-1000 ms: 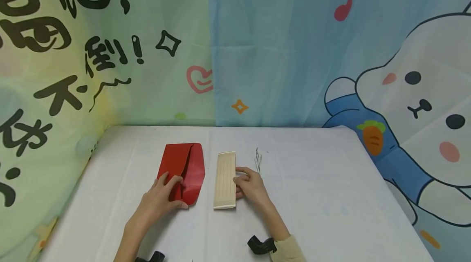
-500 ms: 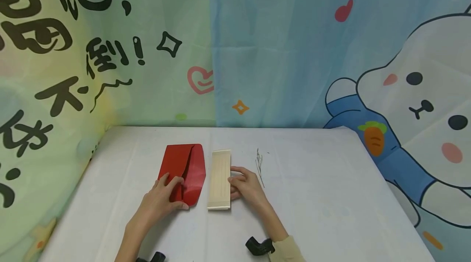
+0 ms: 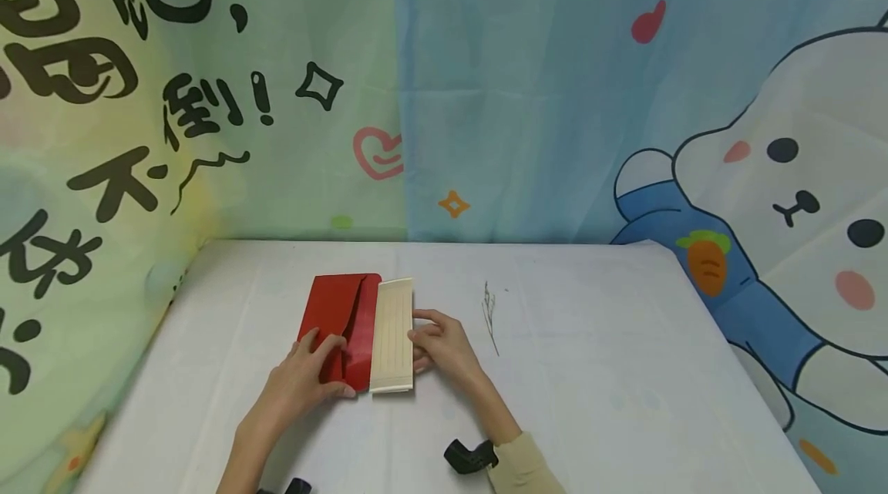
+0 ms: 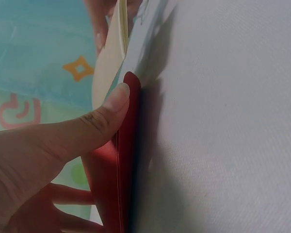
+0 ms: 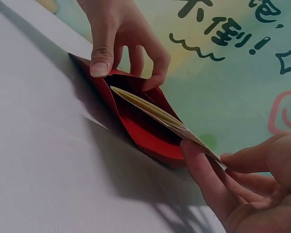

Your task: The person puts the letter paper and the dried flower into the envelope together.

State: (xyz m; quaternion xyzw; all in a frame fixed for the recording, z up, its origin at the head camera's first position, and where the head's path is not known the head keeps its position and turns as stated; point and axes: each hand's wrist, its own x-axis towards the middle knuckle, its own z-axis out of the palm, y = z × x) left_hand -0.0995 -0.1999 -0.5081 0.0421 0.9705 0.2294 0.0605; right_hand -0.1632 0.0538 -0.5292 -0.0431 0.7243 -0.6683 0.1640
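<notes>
from right wrist alone, envelope interior; left grip pinches envelope, right grip paper.

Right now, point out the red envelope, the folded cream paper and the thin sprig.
Red envelope [image 3: 337, 313], head view: middle of its front panel.
Folded cream paper [image 3: 392, 336], head view: middle of its upper face.
Thin sprig [image 3: 489, 317], head view: around mid-length.

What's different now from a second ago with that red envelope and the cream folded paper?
The right hand has carried the cream folded paper left; in the head view it now overlaps the right side of the red envelope. Nothing was newly gripped or released. The envelope, the left hand holding it and the dried sprig stayed put.
</notes>
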